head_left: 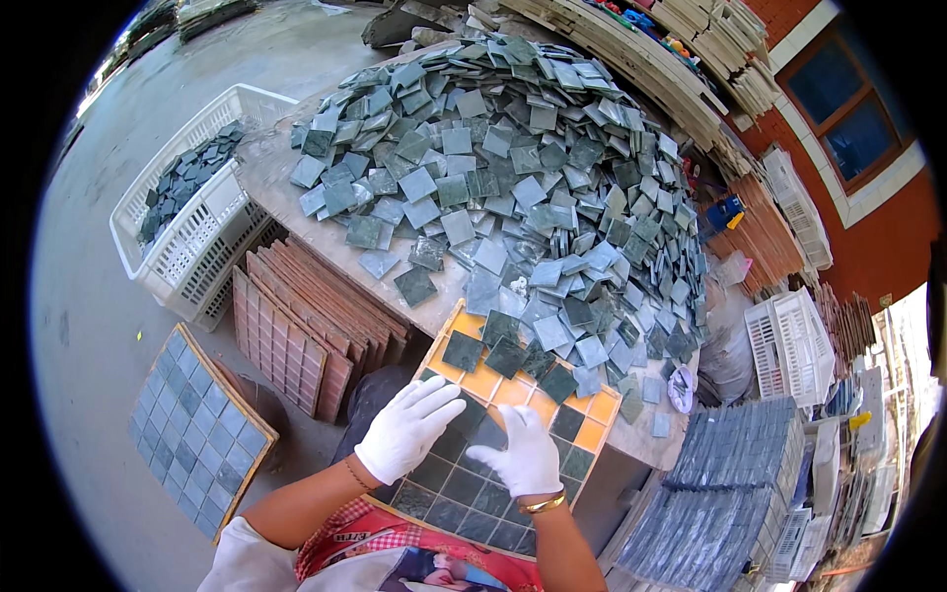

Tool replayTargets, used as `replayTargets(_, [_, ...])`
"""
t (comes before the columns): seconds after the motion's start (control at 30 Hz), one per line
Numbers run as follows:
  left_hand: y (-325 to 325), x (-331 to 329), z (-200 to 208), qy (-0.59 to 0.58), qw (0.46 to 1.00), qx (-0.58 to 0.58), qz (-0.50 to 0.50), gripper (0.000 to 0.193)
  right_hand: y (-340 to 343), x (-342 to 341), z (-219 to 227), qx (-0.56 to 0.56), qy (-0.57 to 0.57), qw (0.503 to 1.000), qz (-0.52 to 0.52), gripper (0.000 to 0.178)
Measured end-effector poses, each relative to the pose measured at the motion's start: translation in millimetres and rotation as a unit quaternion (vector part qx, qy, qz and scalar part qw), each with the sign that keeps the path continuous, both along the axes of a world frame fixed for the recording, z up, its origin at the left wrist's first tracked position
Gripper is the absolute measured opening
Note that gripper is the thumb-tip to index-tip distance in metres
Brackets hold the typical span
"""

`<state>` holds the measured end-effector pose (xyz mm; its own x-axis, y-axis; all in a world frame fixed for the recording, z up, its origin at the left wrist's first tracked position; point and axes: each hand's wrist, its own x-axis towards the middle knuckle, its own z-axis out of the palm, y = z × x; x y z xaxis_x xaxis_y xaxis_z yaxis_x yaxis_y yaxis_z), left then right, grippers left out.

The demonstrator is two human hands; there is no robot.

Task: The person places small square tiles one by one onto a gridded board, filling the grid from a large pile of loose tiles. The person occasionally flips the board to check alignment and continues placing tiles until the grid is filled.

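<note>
Both my hands wear white gloves and hover over an orange grid tray [480, 380] partly filled with square dark green stone tiles [462, 486]. My left hand [409, 429] is above the tray's left side, fingers stretched out and nothing seen in them. Over the middle, my right hand [521, 452] has its thumb spread away from its fingers, with no tile visible in it. Several loose tiles [505, 357] lie askew across the tray's far rows, beyond my fingertips. Some orange cells show bare there. My hands and forearms hide part of the nearer rows.
A large heap of green-grey tiles [473, 187] covers the table [286, 178] beyond the tray. At left stand a white crate [197, 237] of tiles, a row of reddish trays [286, 335] and a tile-filled panel [197, 424]. Stacked tile sheets [730, 464] stand at right.
</note>
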<state>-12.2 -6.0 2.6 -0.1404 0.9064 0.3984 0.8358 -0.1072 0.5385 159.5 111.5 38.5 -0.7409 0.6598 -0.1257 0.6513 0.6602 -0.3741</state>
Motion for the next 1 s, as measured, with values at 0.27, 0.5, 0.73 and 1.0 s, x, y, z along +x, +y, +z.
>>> replayTargets(0.27, [32, 5, -6, 0.100, 0.992, -0.035, -0.066, 0.051, -28, 18, -25, 0.020, 0.060, 0.996, -0.055, 0.049])
replayTargets(0.5, [32, 5, 0, 0.116, 0.990, -0.032, -0.075, 0.050, -1, 49, -7, -0.272, 0.224, 0.913, -0.207, 0.021])
replayTargets(0.73, [36, 13, -9, 0.149, 0.981, -0.074, -0.097, 0.049, 39, 54, -18, -0.238, 0.319, 0.881, -0.254, 0.019])
replayTargets(1.0, [7, 24, -9, 0.134, 0.980, -0.149, -0.004, 0.068, 43, 23, -39, -0.031, 0.198, 0.979, 0.023, 0.017])
